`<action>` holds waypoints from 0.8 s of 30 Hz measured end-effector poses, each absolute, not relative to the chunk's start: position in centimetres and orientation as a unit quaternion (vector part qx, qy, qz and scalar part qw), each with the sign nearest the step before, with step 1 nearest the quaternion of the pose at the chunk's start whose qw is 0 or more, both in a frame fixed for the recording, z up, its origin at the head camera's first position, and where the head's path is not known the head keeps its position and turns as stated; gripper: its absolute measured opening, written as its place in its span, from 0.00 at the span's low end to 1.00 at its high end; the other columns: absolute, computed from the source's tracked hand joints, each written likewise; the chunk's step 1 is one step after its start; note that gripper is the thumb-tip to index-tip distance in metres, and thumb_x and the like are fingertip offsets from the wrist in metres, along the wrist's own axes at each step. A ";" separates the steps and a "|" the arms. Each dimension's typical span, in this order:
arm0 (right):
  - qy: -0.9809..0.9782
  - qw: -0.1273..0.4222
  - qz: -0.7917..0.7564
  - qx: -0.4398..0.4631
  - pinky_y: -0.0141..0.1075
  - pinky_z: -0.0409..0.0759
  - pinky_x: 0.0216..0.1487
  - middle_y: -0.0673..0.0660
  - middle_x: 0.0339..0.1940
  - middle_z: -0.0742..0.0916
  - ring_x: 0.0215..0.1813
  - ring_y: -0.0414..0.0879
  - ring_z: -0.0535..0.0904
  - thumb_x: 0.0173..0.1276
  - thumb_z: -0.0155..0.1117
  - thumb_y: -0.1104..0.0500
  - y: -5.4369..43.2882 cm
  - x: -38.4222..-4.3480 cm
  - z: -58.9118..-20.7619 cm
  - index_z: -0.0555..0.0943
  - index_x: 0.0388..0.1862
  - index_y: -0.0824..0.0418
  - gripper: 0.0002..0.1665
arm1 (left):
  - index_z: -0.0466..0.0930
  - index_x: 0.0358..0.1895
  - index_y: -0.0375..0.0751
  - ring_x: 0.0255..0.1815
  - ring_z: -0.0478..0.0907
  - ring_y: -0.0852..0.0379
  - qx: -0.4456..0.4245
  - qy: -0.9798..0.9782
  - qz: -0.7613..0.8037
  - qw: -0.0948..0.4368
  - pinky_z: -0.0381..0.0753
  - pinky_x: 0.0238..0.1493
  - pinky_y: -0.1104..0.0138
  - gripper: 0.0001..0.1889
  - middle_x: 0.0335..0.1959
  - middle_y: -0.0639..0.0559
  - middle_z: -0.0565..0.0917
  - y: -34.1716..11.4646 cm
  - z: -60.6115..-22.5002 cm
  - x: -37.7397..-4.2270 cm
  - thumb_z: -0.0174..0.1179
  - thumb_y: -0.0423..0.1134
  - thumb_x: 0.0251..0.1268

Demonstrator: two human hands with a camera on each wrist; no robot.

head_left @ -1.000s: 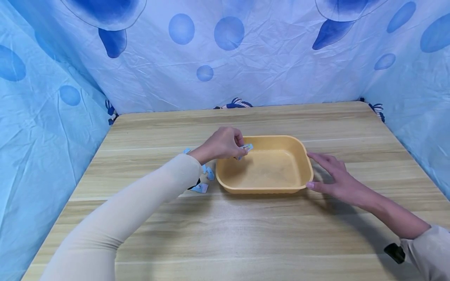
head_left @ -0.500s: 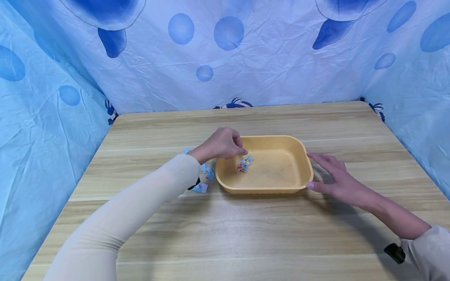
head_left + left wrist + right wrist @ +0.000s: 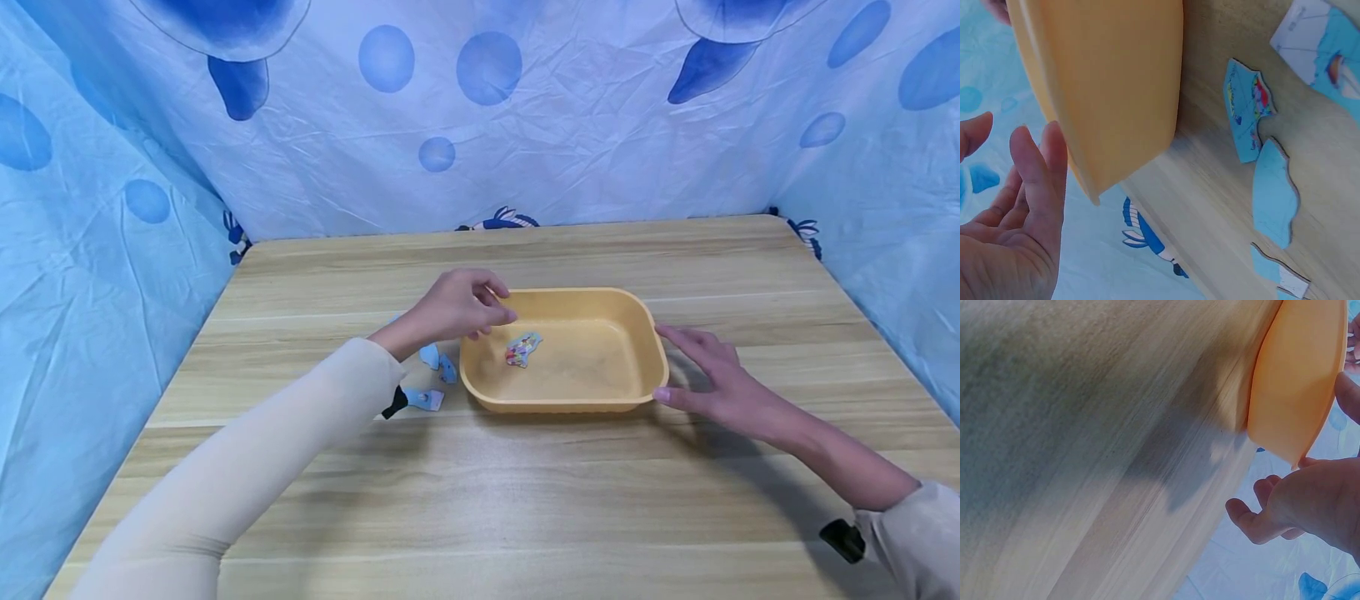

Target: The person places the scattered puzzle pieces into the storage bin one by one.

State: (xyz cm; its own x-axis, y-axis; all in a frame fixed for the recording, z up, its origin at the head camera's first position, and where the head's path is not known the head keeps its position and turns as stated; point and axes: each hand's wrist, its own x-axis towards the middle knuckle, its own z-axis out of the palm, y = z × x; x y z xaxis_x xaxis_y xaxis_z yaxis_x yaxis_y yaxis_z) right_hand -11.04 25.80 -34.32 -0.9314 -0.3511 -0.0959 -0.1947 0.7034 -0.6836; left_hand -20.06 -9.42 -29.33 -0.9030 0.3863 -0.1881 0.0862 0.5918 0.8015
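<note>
- L hand (image 3: 461,304), fingers parted, empty, by far-left corner of tray (image 3: 592,358).
- R hand (image 3: 708,385), fingers spread, touches right end; best steady.
- Puzzle pc (image 3: 522,350) in tray, left half; tbl pcs (image 3: 1275,194), left, best edge-pinched.

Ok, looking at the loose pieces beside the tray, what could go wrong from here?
The left sleeve passes close to the loose pieces and might brush them aside. Two pieces lie nearly edge to edge in the left wrist view; picking one could nudge its neighbour. The right grip seems to touch the tray without clasping it, so a bump could shift it.
</note>
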 end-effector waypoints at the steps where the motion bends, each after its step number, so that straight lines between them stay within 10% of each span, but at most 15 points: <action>1: 0.917 0.111 -0.354 -0.148 0.73 0.56 0.51 0.68 0.72 0.56 0.68 0.69 0.47 0.64 0.67 0.47 25.8 -11.0 -34.3 0.51 0.78 0.48 0.50 | 0.78 0.52 0.40 0.37 0.83 0.42 0.134 0.874 0.435 0.169 0.84 0.31 0.60 0.20 0.37 0.48 0.82 -9.7 -29.3 -19.9 0.69 0.43 0.58; 24: 0.916 0.121 -0.357 -0.141 0.74 0.55 0.51 0.68 0.73 0.55 0.69 0.71 0.46 0.64 0.67 0.47 25.9 -11.0 -34.5 0.49 0.79 0.45 0.51 | 0.71 0.61 0.45 0.38 0.84 0.40 0.072 0.887 0.436 0.134 0.85 0.35 0.57 0.23 0.45 0.37 0.82 -16.3 -30.1 -19.7 0.63 0.43 0.65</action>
State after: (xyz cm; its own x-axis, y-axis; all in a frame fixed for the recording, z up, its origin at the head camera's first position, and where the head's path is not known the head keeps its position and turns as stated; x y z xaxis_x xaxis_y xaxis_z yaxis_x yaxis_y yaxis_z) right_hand -11.03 25.91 -34.51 -0.9312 -0.3439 -0.1212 -0.1710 0.7056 -0.6876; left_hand -19.72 -16.30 -30.09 -0.9539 0.2443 -0.1745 0.0110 0.6092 0.7929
